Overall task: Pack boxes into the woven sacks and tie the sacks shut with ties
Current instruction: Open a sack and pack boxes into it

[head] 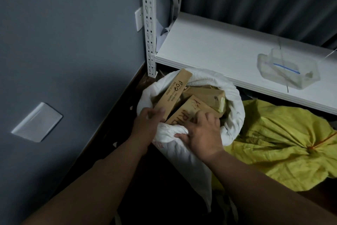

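A white woven sack (235, 108) stands open on the dark floor, its rim rolled down. Several brown cardboard boxes fill it. One tall box (173, 91) printed "MADE IN CHINA" sticks up at the left. My left hand (147, 124) grips the lower end of that tall box at the sack's near-left rim. My right hand (202, 133) lies on another brown box (184, 113), thumb hooked on the sack's near rim, fingers spread over the box. A yellow woven sack (277, 144) lies to the right, its mouth bunched and tied with an orange tie (317, 144).
A white metal shelf (215, 47) runs behind the sacks, its upright post (150, 24) at the wall corner. A clear plastic bag (288, 68) lies on the shelf at the right. The grey wall at the left carries a white plate (36, 122).
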